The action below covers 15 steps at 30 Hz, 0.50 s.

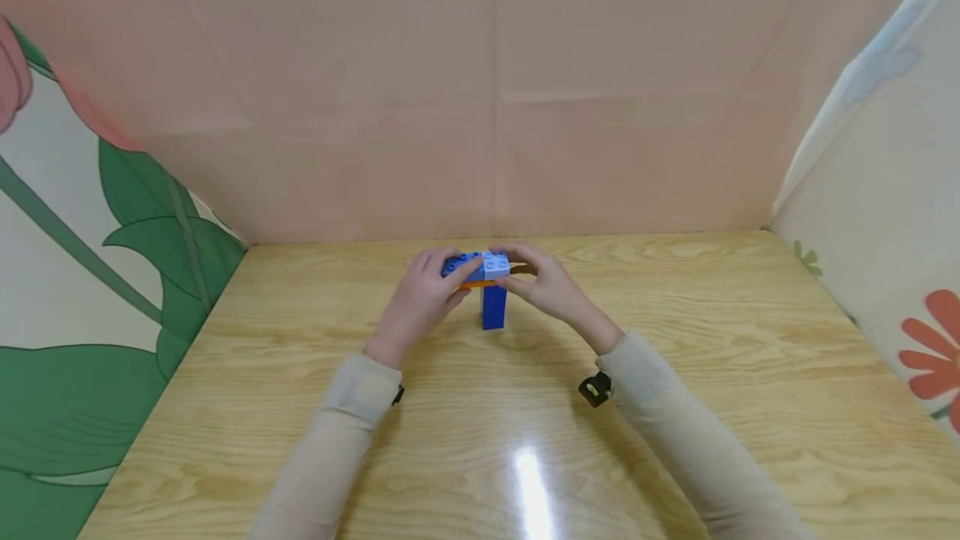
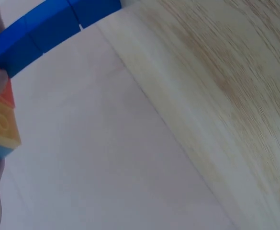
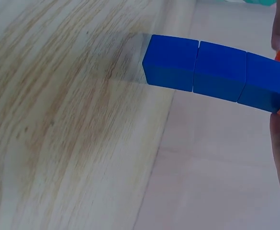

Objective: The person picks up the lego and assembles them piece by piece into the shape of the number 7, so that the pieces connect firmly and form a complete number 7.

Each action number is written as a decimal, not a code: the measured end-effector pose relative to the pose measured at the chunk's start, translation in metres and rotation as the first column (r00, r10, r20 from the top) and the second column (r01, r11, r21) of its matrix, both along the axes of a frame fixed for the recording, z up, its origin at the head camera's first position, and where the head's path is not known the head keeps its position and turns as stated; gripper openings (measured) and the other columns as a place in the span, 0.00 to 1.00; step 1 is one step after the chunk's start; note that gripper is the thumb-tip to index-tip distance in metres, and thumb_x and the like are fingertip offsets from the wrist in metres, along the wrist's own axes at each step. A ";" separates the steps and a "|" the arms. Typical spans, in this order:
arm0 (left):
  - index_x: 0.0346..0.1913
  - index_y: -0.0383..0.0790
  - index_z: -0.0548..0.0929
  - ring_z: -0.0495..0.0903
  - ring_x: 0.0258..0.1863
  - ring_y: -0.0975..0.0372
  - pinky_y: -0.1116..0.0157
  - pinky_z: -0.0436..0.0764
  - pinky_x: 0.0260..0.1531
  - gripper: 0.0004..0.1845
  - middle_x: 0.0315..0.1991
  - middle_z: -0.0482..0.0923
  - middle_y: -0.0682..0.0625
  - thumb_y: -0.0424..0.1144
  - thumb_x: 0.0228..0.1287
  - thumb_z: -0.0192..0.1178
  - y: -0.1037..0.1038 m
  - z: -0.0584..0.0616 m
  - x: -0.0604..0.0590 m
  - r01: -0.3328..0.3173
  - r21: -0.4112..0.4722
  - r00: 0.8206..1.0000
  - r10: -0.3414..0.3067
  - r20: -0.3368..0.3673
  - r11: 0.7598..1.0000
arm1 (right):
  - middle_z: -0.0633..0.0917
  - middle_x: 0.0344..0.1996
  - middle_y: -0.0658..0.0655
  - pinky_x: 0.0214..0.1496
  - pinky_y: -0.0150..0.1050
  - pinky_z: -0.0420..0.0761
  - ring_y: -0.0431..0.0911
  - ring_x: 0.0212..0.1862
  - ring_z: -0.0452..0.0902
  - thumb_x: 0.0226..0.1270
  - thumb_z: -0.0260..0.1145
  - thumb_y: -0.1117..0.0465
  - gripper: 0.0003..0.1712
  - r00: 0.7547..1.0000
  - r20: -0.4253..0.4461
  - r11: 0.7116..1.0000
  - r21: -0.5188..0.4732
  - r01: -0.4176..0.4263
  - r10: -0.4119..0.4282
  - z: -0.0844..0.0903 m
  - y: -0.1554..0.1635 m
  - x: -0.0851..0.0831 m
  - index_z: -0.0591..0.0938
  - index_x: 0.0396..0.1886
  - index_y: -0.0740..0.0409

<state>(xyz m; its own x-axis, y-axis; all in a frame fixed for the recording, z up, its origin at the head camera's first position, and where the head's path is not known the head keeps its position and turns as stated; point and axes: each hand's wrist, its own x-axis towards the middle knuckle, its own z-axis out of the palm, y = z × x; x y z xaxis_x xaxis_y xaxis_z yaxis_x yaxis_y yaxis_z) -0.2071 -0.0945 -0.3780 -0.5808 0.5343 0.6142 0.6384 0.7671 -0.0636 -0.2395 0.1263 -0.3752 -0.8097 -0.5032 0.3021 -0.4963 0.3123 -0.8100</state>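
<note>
A small block build (image 1: 489, 282) stands on the wooden table (image 1: 675, 373): a dark blue column (image 1: 493, 307) under an orange layer, topped by a dark blue brick and a light blue brick (image 1: 496, 264). My left hand (image 1: 423, 294) grips the top from the left and my right hand (image 1: 543, 282) grips it from the right. In the right wrist view the blue column (image 3: 216, 72) shows as three stacked blocks with a fingertip (image 3: 279, 33) beside the orange edge. The left wrist view shows the blue column (image 2: 44, 31) and orange-yellow bricks (image 2: 2, 122) by my fingers.
Pink panels close off the back of the table (image 1: 495, 107). A leaf-patterned wall (image 1: 90, 273) stands on the left and a flower-patterned one (image 1: 900, 232) on the right. Glare marks the table's near middle (image 1: 528, 473).
</note>
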 end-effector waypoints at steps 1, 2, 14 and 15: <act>0.58 0.49 0.80 0.78 0.50 0.50 0.57 0.81 0.55 0.24 0.51 0.76 0.42 0.40 0.56 0.70 0.001 -0.001 0.000 -0.007 -0.010 1.000 0.007 -0.010 1.000 | 0.78 0.57 0.67 0.60 0.58 0.76 0.61 0.56 0.76 0.66 0.62 0.67 0.24 1.000 -0.018 1.000 0.004 -0.001 0.001 0.000 0.000 0.000 0.72 0.62 0.66; 0.57 0.50 0.80 0.78 0.50 0.50 0.57 0.81 0.54 0.24 0.51 0.76 0.42 0.40 0.56 0.70 0.002 -0.001 0.000 -0.010 -0.013 1.000 0.009 -0.018 1.000 | 0.78 0.57 0.67 0.59 0.58 0.77 0.60 0.56 0.77 0.66 0.63 0.67 0.24 0.999 -0.045 1.000 0.011 0.000 0.001 0.000 0.000 0.000 0.73 0.62 0.66; 0.53 0.47 0.81 0.78 0.47 0.53 0.60 0.80 0.53 0.23 0.49 0.80 0.48 0.38 0.51 0.72 0.006 -0.009 -0.005 -0.020 -0.028 0.974 0.013 -0.225 0.999 | 0.79 0.53 0.65 0.50 0.47 0.84 0.57 0.52 0.80 0.57 0.71 0.66 0.28 0.810 -0.583 0.978 0.198 0.063 0.065 -0.007 0.004 -0.002 0.76 0.59 0.61; 0.54 0.47 0.81 0.78 0.47 0.53 0.61 0.80 0.53 0.23 0.49 0.80 0.48 0.38 0.51 0.71 0.006 -0.010 -0.005 -0.025 -0.030 0.971 0.017 -0.240 0.999 | 0.79 0.53 0.65 0.50 0.46 0.84 0.57 0.52 0.80 0.56 0.72 0.65 0.29 0.785 -0.615 0.973 0.219 0.077 0.076 -0.007 0.004 -0.002 0.76 0.59 0.60</act>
<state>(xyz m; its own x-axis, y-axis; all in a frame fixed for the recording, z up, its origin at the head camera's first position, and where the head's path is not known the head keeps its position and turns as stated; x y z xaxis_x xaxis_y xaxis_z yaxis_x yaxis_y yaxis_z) -0.2122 -0.0887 -0.3876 -0.4301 0.5454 0.7194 0.5855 0.7751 -0.2376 -0.2417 0.1305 -0.3827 -0.4886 -0.6172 0.6167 -0.8634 0.4436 -0.2401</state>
